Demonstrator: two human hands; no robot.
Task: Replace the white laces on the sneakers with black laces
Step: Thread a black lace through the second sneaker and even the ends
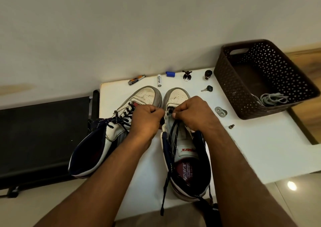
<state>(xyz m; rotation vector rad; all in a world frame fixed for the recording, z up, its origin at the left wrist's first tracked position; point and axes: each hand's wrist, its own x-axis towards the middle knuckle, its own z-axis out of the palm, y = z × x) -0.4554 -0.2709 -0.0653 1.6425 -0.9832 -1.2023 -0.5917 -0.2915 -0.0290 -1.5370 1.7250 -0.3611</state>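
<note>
Nearest the camera, a loose end of the black lace (165, 190) hangs over the front edge of the white table (251, 148), trailing out of the right sneaker (188, 167). Farther in, the left hand (145, 120) and the right hand (192, 113) meet over that sneaker's lowest eyelets, both with fingers curled tight, pinching the black lace. Just beside it stands the left sneaker (111, 131), already laced in black. Beyond the toes lie a battery (159, 80), a blue cap (170, 74) and a key (207, 88). At far right, a dark basket (229, 80) holds the white laces (272, 99).
</note>
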